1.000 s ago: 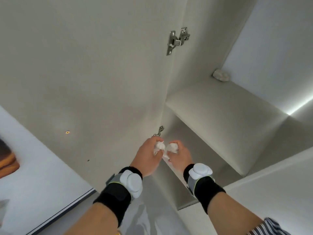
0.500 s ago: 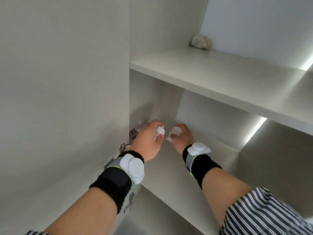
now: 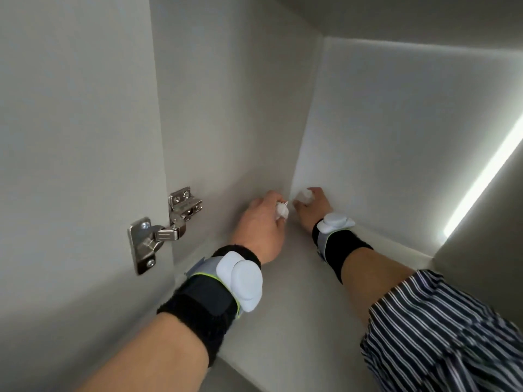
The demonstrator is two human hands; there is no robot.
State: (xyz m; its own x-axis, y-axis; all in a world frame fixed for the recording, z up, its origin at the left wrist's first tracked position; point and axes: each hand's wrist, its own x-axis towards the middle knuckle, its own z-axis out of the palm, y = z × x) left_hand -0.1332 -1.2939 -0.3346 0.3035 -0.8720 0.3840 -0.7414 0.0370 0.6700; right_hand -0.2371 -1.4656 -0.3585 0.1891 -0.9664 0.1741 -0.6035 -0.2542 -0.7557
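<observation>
The cabinet (image 3: 396,137) stands open, with its door (image 3: 70,137) swung to the left. Both arms reach over the shelf (image 3: 297,306) into the far left corner of the compartment. A light strip (image 3: 481,176) glows at the right. The hinge (image 3: 164,230) joins the door and the side wall at the near left. The left hand (image 3: 260,224) curls its fingers around a white wad (image 3: 282,210), probably crumpled tissue. The right hand (image 3: 311,207) pinches a second wad (image 3: 305,195) just beside it, close to the corner. The compartment holds these two wads, both in the hands. I judge they are very light, soft and easy to tear, so it is better to grip the whole bunch, not a loose edge.
</observation>
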